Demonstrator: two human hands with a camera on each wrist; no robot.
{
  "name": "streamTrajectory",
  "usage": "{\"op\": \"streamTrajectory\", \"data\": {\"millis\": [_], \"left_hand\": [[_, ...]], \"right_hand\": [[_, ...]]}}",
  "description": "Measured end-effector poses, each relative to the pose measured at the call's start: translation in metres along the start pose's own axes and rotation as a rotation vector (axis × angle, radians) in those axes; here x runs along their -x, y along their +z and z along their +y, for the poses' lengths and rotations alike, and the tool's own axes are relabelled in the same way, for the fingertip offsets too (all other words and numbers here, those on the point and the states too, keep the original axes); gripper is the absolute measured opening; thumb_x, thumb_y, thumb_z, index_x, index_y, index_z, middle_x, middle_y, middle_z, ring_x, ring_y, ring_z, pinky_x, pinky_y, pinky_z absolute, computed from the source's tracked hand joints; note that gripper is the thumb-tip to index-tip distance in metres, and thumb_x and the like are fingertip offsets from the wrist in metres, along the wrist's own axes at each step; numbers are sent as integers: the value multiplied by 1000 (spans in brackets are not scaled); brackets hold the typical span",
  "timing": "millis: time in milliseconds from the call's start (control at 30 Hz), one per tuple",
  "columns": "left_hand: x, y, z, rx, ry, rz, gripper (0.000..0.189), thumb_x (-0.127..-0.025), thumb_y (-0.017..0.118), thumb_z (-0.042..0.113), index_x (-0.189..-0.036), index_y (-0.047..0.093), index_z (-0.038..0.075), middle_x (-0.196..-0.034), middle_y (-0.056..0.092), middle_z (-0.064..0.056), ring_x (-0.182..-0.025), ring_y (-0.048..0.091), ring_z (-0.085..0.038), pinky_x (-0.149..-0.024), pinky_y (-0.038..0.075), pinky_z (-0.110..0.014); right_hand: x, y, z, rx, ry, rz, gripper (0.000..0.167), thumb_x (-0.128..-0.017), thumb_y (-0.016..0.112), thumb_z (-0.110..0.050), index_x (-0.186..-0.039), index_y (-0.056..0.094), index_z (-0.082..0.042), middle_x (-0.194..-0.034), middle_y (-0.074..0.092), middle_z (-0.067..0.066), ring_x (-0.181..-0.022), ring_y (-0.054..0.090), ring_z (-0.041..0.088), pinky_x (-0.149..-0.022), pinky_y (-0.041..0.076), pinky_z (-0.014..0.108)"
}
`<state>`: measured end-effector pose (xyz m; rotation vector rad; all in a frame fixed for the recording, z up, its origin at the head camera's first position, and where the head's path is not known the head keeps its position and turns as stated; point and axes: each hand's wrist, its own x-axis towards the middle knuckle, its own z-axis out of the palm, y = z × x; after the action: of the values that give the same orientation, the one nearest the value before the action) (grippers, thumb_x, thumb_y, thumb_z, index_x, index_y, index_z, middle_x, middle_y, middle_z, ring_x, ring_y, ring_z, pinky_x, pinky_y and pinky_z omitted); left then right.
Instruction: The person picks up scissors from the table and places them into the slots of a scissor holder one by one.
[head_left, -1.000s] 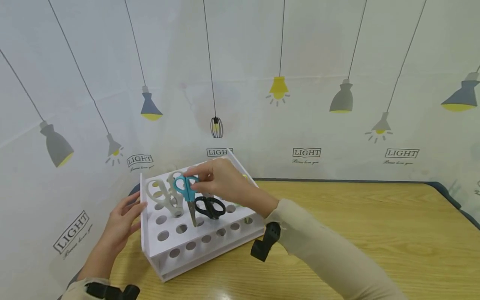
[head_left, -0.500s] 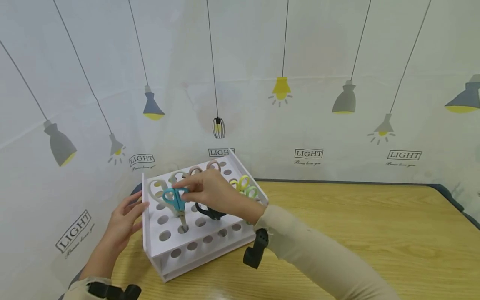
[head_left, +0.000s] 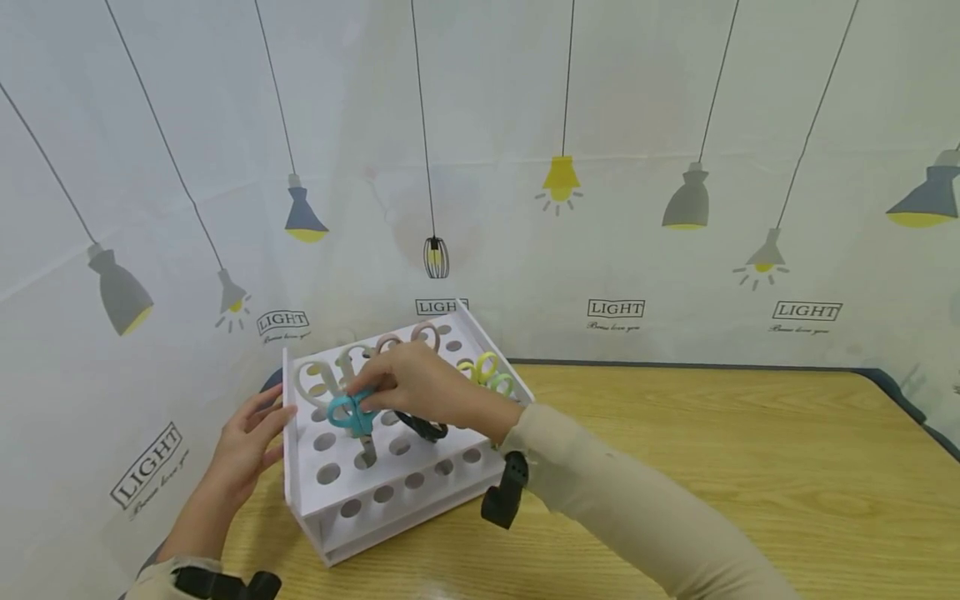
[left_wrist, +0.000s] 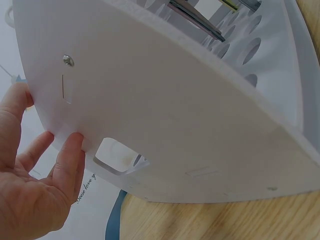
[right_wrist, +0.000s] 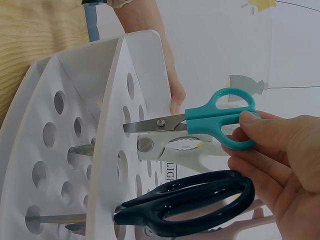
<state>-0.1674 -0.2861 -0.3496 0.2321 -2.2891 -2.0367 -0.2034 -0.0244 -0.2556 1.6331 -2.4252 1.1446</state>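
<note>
My right hand (head_left: 431, 385) pinches the teal handle of a small pair of scissors (right_wrist: 205, 122) between thumb and fingers. The metal blades point down into a front-row hole of a white rack (head_left: 378, 477), tips at the hole's mouth. Beside them, black-handled scissors (right_wrist: 145, 212) stand in another hole, partly hidden by my right hand in the head view. White-handled scissors (right_wrist: 195, 162) stand just behind the teal pair. My left hand (head_left: 243, 442) touches the rack's left side panel (left_wrist: 135, 90) with its fingertips, the fingers fairly straight.
Further back in the rack stand brownish-pink scissors (head_left: 426, 327). Toward its right side are yellow scissors (head_left: 487, 358) and light green scissors (head_left: 502, 382). The rack stands on a wooden table (head_left: 675, 467), before a cloth backdrop (head_left: 510, 225) printed with lamps.
My right hand has moved left and lowered the teal scissors, bringing their blades from above the rack into a front hole. My left hand has stayed on the side panel.
</note>
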Motion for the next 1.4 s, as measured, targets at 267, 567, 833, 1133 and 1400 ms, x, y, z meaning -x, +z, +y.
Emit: {"op": "streamTrajectory", "data": {"millis": [267, 567, 833, 1133, 1400], "left_hand": [[0, 0, 0, -1, 5, -6, 72, -90, 58, 35, -147, 18, 14, -145, 19, -20, -93, 49, 4, -81, 50, -23], [2, 0, 1, -16, 7, -13, 73, -91, 57, 36, -147, 17, 14, -145, 19, -20, -95, 47, 3, -81, 50, -22], [1, 0, -1, -35, 5, -7, 73, -90, 57, 38, -147, 17, 15, -145, 19, -21, -95, 47, 2, -81, 50, -23], [-1, -1, -2, -32, -11, -9, 74, -90, 57, 39, -147, 17, 17, -147, 18, -20, -101, 45, -2, -81, 50, -21], [-2, -1, -3, -42, -18, -10, 74, -90, 57, 40, -147, 17, 18, -147, 17, -19, -111, 41, -11, -81, 49, -21]], "right_hand": [[-6, 3, -7, 86, 22, -126, 15, -83, 69, -11, -97, 70, -6, -85, 67, -4, -73, 56, -5, -67, 45, 7], [-12, 11, -15, 200, 37, -244, 10, -83, 66, -8, -93, 67, -8, -85, 63, -6, -77, 55, -1, -69, 43, 6], [-13, 20, -17, 244, 99, -323, 8, -80, 68, -8, -87, 63, -10, -77, 57, -7, -69, 53, 3, -59, 43, 9], [-11, 29, -28, 406, 160, -335, 14, -79, 64, -3, -87, 56, -11, -75, 54, -6, -69, 52, 6, -59, 41, 13], [-11, 31, -32, 457, 244, -375, 18, -84, 66, -11, -94, 51, -14, -78, 54, -5, -71, 53, 5, -60, 43, 14]]}}
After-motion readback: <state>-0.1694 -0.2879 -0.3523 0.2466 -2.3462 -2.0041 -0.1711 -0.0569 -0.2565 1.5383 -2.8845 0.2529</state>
